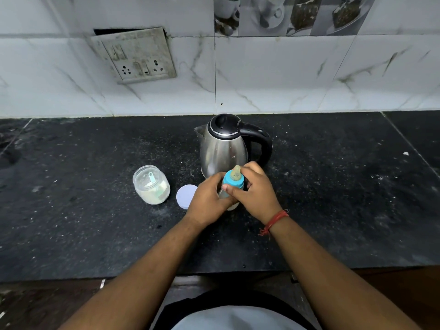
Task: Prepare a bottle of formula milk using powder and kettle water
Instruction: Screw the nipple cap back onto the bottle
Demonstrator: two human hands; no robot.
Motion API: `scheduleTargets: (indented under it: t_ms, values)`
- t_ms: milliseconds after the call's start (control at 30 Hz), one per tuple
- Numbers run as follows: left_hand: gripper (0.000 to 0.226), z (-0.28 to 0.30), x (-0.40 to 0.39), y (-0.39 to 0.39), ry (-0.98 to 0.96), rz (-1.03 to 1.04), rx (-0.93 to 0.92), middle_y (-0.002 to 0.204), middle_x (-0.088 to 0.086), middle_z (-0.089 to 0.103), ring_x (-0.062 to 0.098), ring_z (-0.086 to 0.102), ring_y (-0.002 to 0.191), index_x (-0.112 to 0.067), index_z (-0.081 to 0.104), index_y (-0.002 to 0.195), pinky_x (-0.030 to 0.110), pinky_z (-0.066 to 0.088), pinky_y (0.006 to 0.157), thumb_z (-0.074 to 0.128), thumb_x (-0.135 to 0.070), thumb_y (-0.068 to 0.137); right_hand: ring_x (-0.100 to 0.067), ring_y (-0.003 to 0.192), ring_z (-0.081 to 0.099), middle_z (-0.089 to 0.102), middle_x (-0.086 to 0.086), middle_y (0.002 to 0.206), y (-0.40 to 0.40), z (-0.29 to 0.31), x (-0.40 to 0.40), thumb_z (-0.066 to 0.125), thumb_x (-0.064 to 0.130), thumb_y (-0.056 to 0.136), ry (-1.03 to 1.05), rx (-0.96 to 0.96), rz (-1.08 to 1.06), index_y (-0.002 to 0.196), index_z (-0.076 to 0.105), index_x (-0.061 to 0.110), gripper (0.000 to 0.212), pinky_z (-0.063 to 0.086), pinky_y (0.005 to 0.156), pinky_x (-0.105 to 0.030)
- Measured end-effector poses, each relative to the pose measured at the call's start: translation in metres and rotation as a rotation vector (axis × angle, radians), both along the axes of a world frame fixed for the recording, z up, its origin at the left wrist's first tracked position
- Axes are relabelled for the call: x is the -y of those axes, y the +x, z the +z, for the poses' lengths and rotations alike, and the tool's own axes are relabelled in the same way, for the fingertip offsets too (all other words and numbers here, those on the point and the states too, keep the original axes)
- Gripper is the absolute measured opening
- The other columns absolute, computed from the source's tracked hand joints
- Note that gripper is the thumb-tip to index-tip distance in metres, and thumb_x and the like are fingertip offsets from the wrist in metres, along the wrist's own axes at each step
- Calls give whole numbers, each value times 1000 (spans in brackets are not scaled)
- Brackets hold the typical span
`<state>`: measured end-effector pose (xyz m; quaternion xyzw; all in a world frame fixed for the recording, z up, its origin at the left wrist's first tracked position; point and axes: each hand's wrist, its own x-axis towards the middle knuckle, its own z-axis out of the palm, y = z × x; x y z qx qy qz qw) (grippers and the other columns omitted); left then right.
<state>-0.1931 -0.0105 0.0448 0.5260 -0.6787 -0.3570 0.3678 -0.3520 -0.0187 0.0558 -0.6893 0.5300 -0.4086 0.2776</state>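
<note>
Left hand (209,198) grips bottle (232,186); right hand (254,194) pinches its cap (233,181).

Black speckled stone countertop (333,210), scattered with pale flecks and crumbs, one white scrap (405,153) lying near the right edge. Behind, white marble-look wall tiles (273,75) with grey veins, a grimy switch-and-socket plate (135,55) set crooked at upper left, and a band of printed picture tiles (292,14) showing cups and dishes along the top right. Below the counter's front edge, dark brown cabinet front (392,294).
</note>
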Motion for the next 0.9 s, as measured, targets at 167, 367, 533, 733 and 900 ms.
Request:
scheduleTargets:
  t_ms: [167,367,533,733,900]
  values:
    - [36,-12,2,-1,41,62,55,102,-11,65,3,62,92,-21,62,114,31,52,79,79,-31,84,-15,104,56,51,7,106,3,-5,2,84,35,79,103,-65,20,122,68,13,51,50,96,-33]
    - [48,-14,3,7,132,39,60,102,-21,61,-11,58,93,-33,58,114,8,40,76,89,-34,77,-20,117,47,52,1,121,-43,-28,2,75,46,86,129,-272,-173,139,58,20,62,45,104,-37]
    - [49,-17,2,10,156,30,86,106,-20,60,-8,57,99,-33,56,116,7,39,79,88,-35,78,-26,120,47,50,-3,130,-69,-56,-3,74,53,84,295,-701,-148,138,57,23,64,45,103,-39]
    - [52,-20,2,10,171,17,85,110,-18,62,-8,57,101,-33,58,120,6,39,80,88,-37,78,-26,122,49,52,-3,130,-66,-56,-3,74,38,88,305,-567,-130,136,57,19,55,43,102,-35]
    - [55,-27,3,15,154,16,86,116,-12,67,3,62,107,-27,61,126,27,50,94,87,-38,78,-15,119,54,57,3,131,-51,-24,-2,74,37,88,160,-238,-219,134,53,21,53,45,98,-29]
